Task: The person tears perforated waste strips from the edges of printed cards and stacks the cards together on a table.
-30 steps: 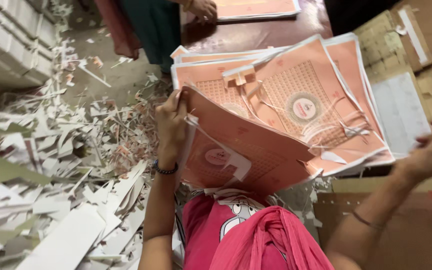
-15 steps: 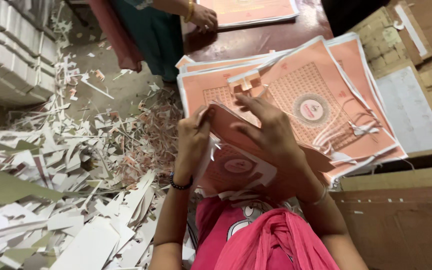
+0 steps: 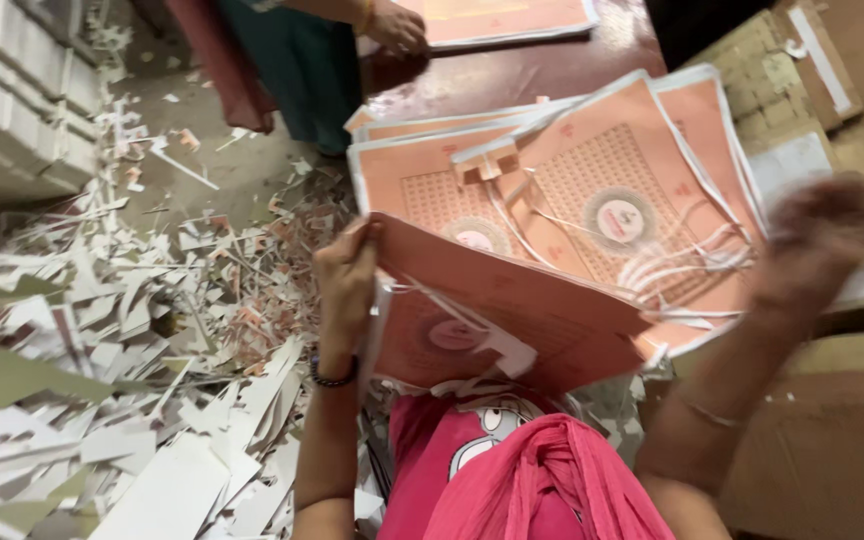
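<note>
Flattened paper bags and cartons around the left grip

The left grip point(image 3: 347, 275) pinches a salmon-pink folded paper bag point(image 3: 512, 310); just beyond it lies a fanned stack of flat pink bags point(image 3: 592, 190) with round white emblems and white cord handles; brown cardboard cartons point(image 3: 812, 70) stand far right.

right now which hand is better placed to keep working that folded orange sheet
Left, probably. The left hand grips the folded orange sheet at its edge; the right hand is blurred, lifted clear of it.

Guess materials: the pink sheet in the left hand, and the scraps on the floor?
Pink sheet: probably thin printed card or heavy paper, matte; it bends without creasing in the left hand. Floor scraps: likely paperboard offcuts, white and grey faces, in stiff straight-edged strips.
</note>
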